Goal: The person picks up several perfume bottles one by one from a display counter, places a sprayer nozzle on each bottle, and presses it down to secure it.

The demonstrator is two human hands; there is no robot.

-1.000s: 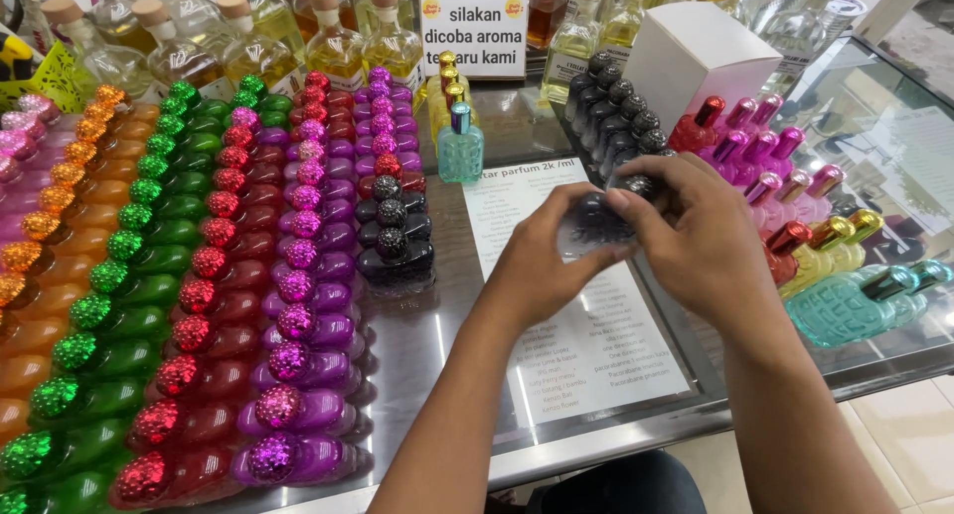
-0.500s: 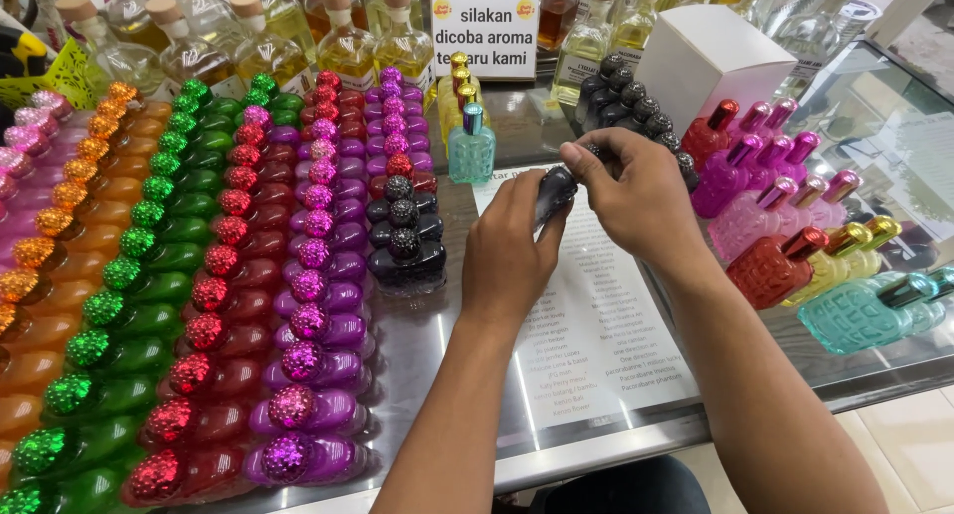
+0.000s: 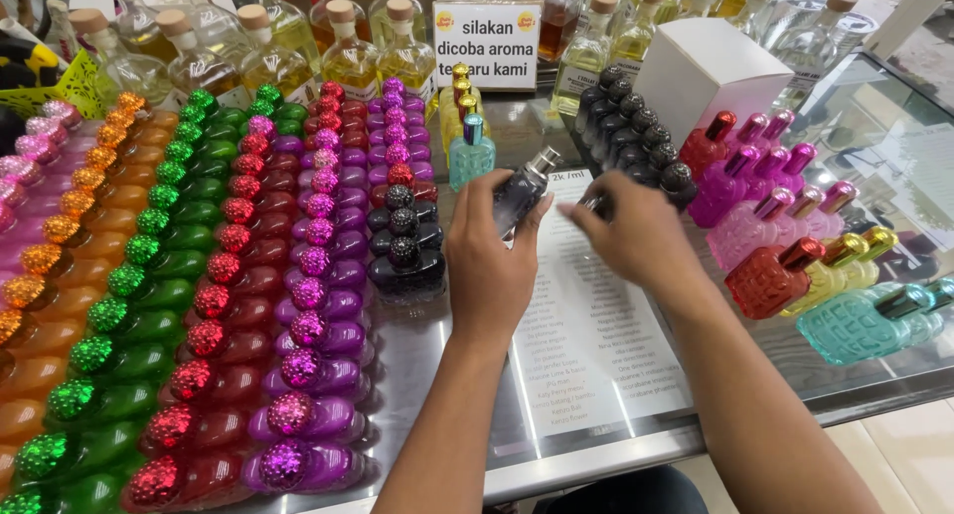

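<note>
My left hand (image 3: 492, 265) is shut on a small dark glass perfume bottle (image 3: 519, 194) and holds it tilted above the glass counter, its silver spray nozzle bare at the top. My right hand (image 3: 636, 238) is just right of the bottle and apart from it. Its fingers are pinched on a small black cap (image 3: 594, 206), which they mostly hide. Both hands hover over a white printed sheet (image 3: 586, 345) lying under the glass.
Rows of orange, green, red and purple jewel-capped bottles (image 3: 229, 275) fill the left. Black bottles (image 3: 402, 251) sit beside my left hand, more black bottles (image 3: 636, 126) behind. A white box (image 3: 711, 72), a sign card (image 3: 487, 42) and pink, red, gold and teal bottles (image 3: 795, 246) stand right.
The hands have come apart. The black cap is off the bottle and has gone right with my right hand, baring the silver nozzle. My left hand keeps the bottle.
</note>
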